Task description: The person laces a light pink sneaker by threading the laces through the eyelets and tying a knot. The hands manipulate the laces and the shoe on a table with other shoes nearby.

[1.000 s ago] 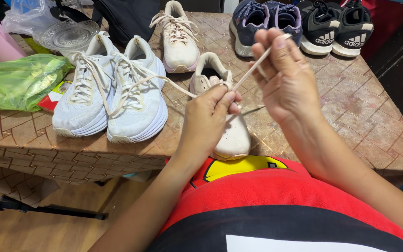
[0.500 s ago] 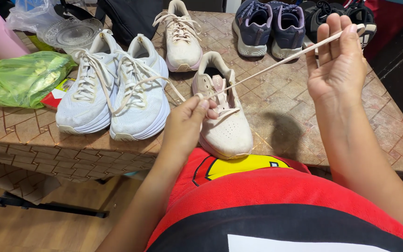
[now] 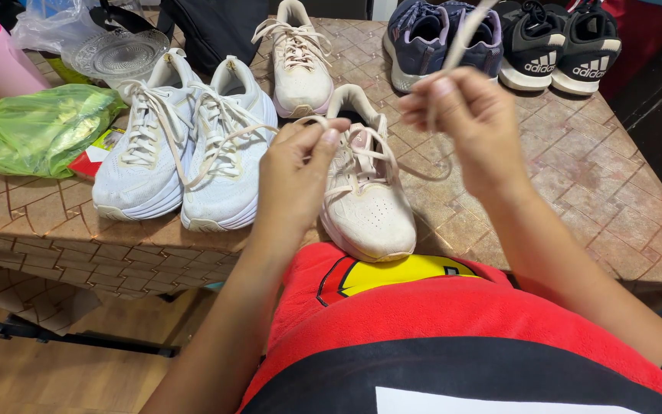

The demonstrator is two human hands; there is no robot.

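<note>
From the head view, our left hand (image 3: pixel 296 172) pinches a lace (image 3: pixel 377 149) at the cream shoe (image 3: pixel 365 192) on the table (image 3: pixel 576 184), steadying it; our right hand (image 3: pixel 469 119) pinches the other end upward for tension.

Both forearms reach forward, bare. The left hand (image 3: pixel 296 172) pinches thumb against fingertips; the right hand (image 3: pixel 469 119), raised slightly higher, has its grip closed likewise.
</note>
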